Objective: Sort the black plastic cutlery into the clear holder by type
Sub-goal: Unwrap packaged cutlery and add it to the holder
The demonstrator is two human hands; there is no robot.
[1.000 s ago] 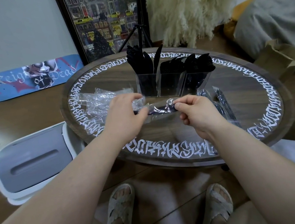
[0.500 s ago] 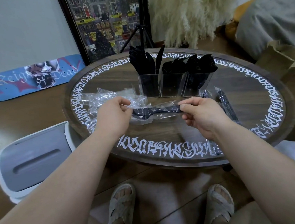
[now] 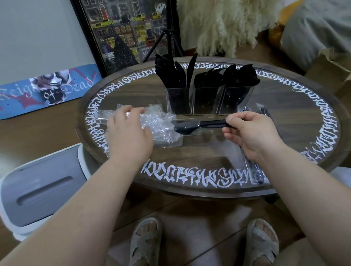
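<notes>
Right hand (image 3: pixel 252 135) pinches black cutlery (image 3: pixel 195 126) just before holder (image 3: pixel 207 101); left hand (image 3: pixel 128 134) fingers relaxed over wrappers (image 3: pixel 159 125).

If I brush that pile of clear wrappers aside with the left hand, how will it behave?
Probably floppy and very light: the clear wrappers lie crumpled and thin under the left hand. They may slide easily on the glossy table. Pushed right, they could drift against the clear holder.

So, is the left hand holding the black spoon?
No, the right hand pinches the spoon by its handle; the left hand rests on clear wrappers.
</notes>
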